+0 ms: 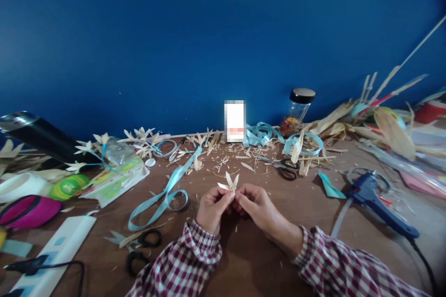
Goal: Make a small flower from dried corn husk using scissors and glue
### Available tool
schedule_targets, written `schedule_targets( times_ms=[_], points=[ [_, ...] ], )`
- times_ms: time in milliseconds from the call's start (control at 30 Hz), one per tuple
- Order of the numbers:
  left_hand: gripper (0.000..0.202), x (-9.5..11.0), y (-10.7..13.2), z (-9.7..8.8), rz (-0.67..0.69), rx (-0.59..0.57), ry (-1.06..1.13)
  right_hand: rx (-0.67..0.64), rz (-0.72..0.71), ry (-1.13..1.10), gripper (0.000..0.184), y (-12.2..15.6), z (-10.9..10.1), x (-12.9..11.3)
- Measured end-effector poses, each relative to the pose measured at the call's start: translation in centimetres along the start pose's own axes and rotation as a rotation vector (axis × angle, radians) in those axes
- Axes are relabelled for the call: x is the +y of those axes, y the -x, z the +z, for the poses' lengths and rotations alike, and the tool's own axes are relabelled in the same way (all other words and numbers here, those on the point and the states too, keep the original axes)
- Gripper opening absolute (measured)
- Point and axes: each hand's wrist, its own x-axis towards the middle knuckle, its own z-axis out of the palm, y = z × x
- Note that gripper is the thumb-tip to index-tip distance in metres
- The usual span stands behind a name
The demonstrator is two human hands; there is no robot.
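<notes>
Both my hands meet over the middle of the brown table (251, 260), pinching a small pale flower made of dried husk petals (230, 182). My left hand (212, 206) grips its base with closed fingers. My right hand (256, 204) pinches the same flower from the right side. The petals stick up above my fingertips. Both arms wear red-and-white checked sleeves.
A light blue ribbon (167, 195) loops left of my hands. Black scissors (287, 169) lie behind, another pair (142, 246) lies front left. A blue glue gun (376, 202) rests right, with a jar (298, 111), husk heaps (348, 123), finished flowers (139, 141) and a power strip (52, 255).
</notes>
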Motion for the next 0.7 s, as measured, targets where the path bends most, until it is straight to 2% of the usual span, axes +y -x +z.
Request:
schedule_targets(
  times_ms=[133,400,700],
  points=[
    [0.020,-0.18,0.05,-0.19,0.018,-0.024,-0.068,0.027,0.007,-0.005,0.024,-0.10,-0.06,-0.25],
    [0.025,0.37,0.12,0.07,0.007,-0.041,-0.062,0.017,0.034,-0.029,0.027,0.06,0.06,-0.54],
    [0.025,0.32,0.29,0.45,0.035,0.027,0.006,-0.002,0.050,-0.022,0.024,0.26,0.11,-0.70]
  ],
)
